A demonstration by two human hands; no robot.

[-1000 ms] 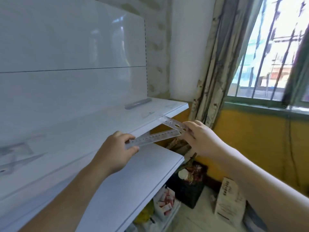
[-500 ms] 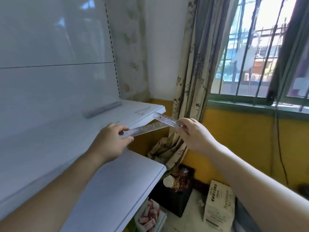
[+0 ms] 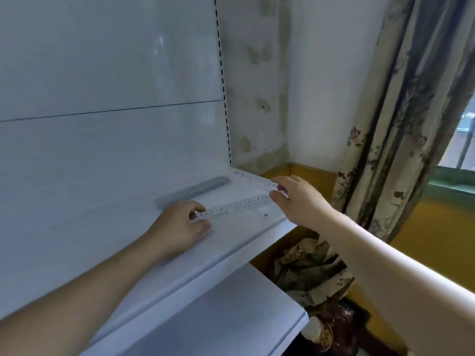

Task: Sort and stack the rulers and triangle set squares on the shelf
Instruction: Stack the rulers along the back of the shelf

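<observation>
A clear straight ruler (image 3: 236,207) lies flat on the white upper shelf (image 3: 128,247), near its right end. My left hand (image 3: 180,227) pinches the ruler's left end between thumb and fingers. My right hand (image 3: 295,196) pinches its right end together with the near corner of a clear triangle set square (image 3: 253,177), which lies along the shelf's right edge. A grey stack of rulers (image 3: 192,191) rests further back, against the rear panel.
A lower white shelf (image 3: 218,317) juts out below. To the right hang a patterned curtain (image 3: 401,124) and a window. On the floor under the shelf's right end stand a dark basket with a jar (image 3: 334,325) and bunched curtain fabric.
Both hands carried the ruler and set square from the air in front of the shelf edge onto the upper shelf surface. The camera swung left and closer to the shelf.
</observation>
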